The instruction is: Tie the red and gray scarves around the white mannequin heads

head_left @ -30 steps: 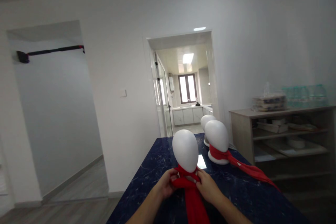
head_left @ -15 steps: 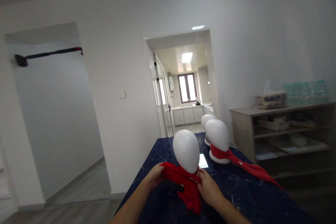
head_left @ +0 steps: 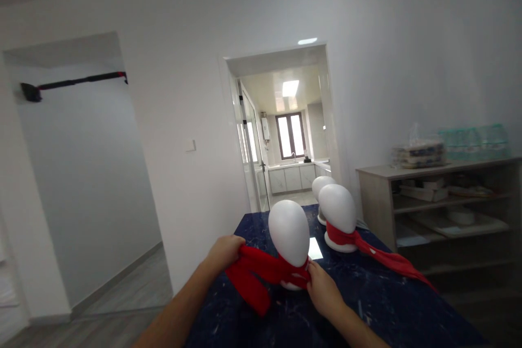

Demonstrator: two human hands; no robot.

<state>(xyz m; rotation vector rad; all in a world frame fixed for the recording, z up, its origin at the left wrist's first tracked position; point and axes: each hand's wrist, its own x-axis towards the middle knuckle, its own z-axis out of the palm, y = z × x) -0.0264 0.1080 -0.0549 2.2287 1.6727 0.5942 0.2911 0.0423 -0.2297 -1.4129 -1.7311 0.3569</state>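
Note:
A white foam mannequin head (head_left: pixel 289 231) stands on the dark blue marbled table (head_left: pixel 367 304) in front of me. A red scarf (head_left: pixel 261 272) is wrapped round its neck. My left hand (head_left: pixel 223 250) is closed on one end of the scarf and holds it out taut to the left, with the loose end hanging below. My right hand (head_left: pixel 322 289) pinches the scarf at the right side of the neck. Behind stands a second white head (head_left: pixel 337 209) with its own red scarf (head_left: pixel 379 254) trailing to the right. A third white head (head_left: pixel 319 186) shows partly behind it.
A wooden shelf unit (head_left: pixel 440 212) with stacked items stands against the right wall. A doorway (head_left: pixel 287 130) ahead opens onto a kitchen. A second opening (head_left: pixel 77 174) lies to the left, with a black and red bar (head_left: pixel 73 82) across its top.
My left hand has drawn the scarf end away from the neck and out to the left. The scarf that hung bunched in front now stretches sideways. My right hand stays at the neck.

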